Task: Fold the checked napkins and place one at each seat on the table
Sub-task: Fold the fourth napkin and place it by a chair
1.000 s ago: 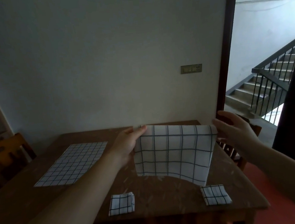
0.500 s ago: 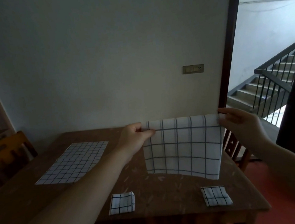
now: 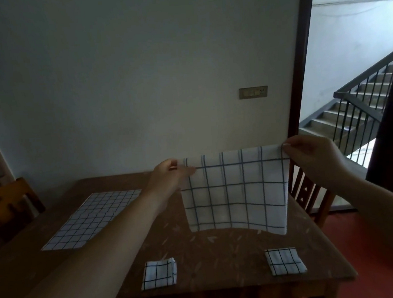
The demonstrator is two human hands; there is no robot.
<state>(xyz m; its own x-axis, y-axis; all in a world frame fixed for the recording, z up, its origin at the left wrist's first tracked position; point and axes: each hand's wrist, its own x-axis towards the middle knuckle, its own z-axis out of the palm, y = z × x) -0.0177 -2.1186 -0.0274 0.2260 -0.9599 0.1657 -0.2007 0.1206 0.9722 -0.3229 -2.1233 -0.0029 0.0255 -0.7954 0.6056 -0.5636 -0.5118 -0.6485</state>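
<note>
A white checked napkin (image 3: 235, 190) hangs in the air above the wooden table (image 3: 222, 248), stretched between both hands. My left hand (image 3: 169, 176) pinches its top left corner and my right hand (image 3: 311, 156) pinches its top right corner. Its lower edge hangs just above the tabletop. Two small folded napkins lie near the table's front edge, one at front left (image 3: 158, 273) and one at front right (image 3: 284, 260). Another napkin (image 3: 95, 218) lies spread flat on the left side of the table.
A wooden chair (image 3: 9, 203) stands at the table's left end and another chair (image 3: 309, 194) at its right side. The wall runs behind the table. At right, an open doorway leads to a staircase with a metal railing (image 3: 361, 107).
Both hands have lifted the napkin higher and pulled it taut; it now hangs upright, with its lower edge raised off the table.
</note>
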